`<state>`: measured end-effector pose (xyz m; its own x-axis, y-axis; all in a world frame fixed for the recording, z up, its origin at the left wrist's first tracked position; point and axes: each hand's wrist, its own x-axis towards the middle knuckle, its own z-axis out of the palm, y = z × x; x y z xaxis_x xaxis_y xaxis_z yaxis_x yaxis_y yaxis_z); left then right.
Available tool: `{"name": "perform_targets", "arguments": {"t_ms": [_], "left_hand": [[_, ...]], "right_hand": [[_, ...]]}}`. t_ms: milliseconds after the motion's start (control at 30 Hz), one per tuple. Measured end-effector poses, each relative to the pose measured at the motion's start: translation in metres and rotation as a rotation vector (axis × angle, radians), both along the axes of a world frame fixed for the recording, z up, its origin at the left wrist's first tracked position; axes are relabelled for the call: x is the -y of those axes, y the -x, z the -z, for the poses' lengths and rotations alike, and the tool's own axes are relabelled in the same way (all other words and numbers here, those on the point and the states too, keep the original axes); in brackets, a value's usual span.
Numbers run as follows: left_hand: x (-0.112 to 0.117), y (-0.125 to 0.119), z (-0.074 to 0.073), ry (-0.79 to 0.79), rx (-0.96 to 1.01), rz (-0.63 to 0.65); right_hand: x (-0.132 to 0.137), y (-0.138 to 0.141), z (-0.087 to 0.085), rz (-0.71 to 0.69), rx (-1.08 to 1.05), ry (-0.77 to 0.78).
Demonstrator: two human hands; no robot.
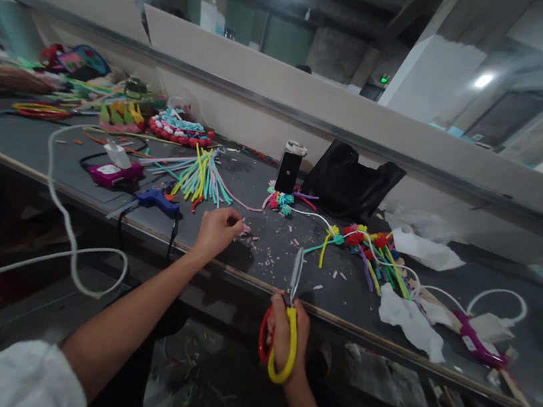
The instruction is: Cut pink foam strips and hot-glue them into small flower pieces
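My right hand (287, 334) is wrapped around the handles of a pair of scissors (290, 351), one loop yellow and one red. The blades point away from me over the table's front edge and look almost closed. To the left, my left hand (217, 231) is pinched just above the tabletop. A small pink fuzzy piece (246, 229), like pipe cleaner, shows at its fingertips. Tiny pale clippings (268, 257) lie scattered between the hands. Beyond my left hand is a fanned bundle of yellow, mint and pink pipe cleaners (207, 177).
A blue glue gun (158, 200) and purple power strip (115, 173) lie left. A phone (288, 172) stands before a black bag (353, 181). Colourful pipe-cleaner flowers (367, 240), crumpled white paper (411, 321) and another purple strip (481, 344) are right. Another person's hand (21, 79) is far left.
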<state>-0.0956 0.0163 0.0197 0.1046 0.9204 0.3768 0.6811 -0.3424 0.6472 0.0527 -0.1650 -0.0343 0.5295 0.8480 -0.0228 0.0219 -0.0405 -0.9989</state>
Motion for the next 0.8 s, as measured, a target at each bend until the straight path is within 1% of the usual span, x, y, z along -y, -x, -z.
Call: {"name": "perform_targets", "arguments": {"t_ms": [67, 233, 333, 433, 533, 633, 700, 800], "left_hand": [[-0.008, 0.006, 0.004, 0.023, -0.072, -0.013], [-0.015, 0.008, 0.010, 0.042, -0.167, -0.038], [-0.013, 0.008, 0.008, 0.003, -0.180, -0.049], [-0.005, 0.002, 0.005, -0.066, -0.177, -0.044], [0.004, -0.017, 0.002, -0.184, -0.194, 0.029], [0.003, -0.049, 0.000, -0.223, -0.304, 0.160], [-0.008, -0.073, -0.002, -0.223, -0.343, 0.217], [-0.033, -0.106, -0.003, -0.233, -0.401, 0.330]], "right_hand": [[-0.001, -0.002, 0.000, -0.036, -0.066, 0.007], [0.000, -0.004, 0.001, -0.045, -0.095, -0.009], [0.001, -0.006, 0.000, -0.063, -0.087, -0.008], [0.000, -0.008, -0.002, -0.050, -0.083, -0.040], [-0.004, -0.010, -0.004, -0.025, -0.128, -0.096], [-0.008, -0.012, -0.004, -0.009, -0.152, -0.128], [-0.011, -0.014, -0.003, 0.004, -0.141, -0.134], [-0.013, -0.015, -0.002, 0.021, -0.122, -0.124]]}}
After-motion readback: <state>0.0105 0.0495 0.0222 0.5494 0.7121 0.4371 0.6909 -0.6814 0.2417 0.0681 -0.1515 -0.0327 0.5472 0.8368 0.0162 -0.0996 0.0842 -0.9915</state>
